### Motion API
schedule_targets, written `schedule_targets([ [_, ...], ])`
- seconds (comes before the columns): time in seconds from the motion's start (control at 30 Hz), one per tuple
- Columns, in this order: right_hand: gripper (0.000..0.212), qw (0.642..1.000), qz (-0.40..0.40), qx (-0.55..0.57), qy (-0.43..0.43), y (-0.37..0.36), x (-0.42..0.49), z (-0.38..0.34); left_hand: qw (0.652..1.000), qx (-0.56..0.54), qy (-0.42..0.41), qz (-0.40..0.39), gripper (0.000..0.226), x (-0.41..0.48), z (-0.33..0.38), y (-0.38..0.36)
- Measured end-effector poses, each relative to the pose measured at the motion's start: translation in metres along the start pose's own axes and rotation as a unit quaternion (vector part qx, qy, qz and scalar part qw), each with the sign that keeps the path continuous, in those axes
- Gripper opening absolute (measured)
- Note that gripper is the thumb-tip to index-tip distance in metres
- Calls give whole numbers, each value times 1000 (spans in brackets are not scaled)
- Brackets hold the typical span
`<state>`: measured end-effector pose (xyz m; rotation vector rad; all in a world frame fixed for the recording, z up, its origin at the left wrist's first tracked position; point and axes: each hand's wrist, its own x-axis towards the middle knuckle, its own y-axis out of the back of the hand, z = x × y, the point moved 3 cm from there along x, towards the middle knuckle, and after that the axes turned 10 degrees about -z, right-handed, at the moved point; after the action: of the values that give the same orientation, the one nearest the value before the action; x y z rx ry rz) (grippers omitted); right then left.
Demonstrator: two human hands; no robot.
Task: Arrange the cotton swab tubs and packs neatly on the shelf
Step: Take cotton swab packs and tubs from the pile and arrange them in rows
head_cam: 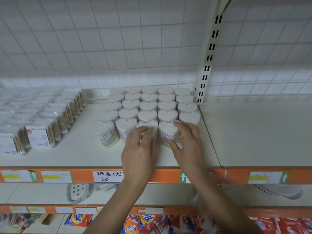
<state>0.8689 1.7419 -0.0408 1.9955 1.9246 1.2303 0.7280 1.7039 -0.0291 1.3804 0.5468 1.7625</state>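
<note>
Tub grid (148,105) near done, packs (38,115) stacked left of frame — your left hand (140,149) grips middle front tub (148,124), right hand (187,146) grips neighbour tub (166,130) — front-right slot looks unfilled.

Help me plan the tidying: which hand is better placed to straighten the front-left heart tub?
Left. The left hand holds the third front tub, nearer the front-left tub; the right hand grips the fourth front tub, farther right.

heart-shaped swab tubs (148,105) in upright rows beside stacked packs (38,115)
</note>
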Motion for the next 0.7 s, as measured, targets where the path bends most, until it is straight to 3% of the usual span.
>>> schedule_targets([
  [0.17,53,1000,-6,-9,5,0,1,-1,1000,-1,-6,-6,38,0,-5,1],
  [0.7,55,998,18,-63,-2,4,-2,-10,999,-19,-26,-6,32,0,-12,7],
])
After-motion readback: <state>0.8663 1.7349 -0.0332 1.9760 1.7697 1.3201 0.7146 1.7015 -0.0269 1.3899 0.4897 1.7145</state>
